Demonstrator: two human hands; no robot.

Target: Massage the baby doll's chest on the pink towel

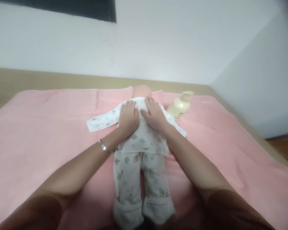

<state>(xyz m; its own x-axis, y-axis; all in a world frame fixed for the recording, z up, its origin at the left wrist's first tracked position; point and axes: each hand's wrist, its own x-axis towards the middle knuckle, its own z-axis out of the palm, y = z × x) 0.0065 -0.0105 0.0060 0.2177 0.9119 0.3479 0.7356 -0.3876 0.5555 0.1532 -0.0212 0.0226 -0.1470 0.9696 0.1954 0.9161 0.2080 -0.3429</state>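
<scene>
Smooth white plaster [158,44] covers the wall ahead of you in the head view, meeting a greyer side wall [261,73] on the right, with a flat, dark, straight-edged panel [62,8] at upper left. Below runs a matt tan bench [38,78], mostly covered by a soft pink cloth [50,127] with shallow creases and a rounded far corner.

On that cloth, centred in front of you, lies a baby-shaped doll [141,140] with a smooth, round, pinkish head [142,91] at the far end; whether it faces up or down you cannot tell. It wears a thin white long-sleeved fabric top [146,145] with small green motifs, its sleeves spread outward, and matching white printed trousers [128,179] whose cuffs are folded into thick, plain bands nearest you.

Your left hand [129,116] and right hand [156,115] rest flat on the upper part of the top, side by side with a narrow gap between; palms down, thumbs angled inward, clamped on nothing. A shiny metal bracelet [103,146] circles your left wrist. Just beyond the right-side sleeve, a rounded, glossy, pale yellow pump bottle [179,107] leans rightward in view.
</scene>
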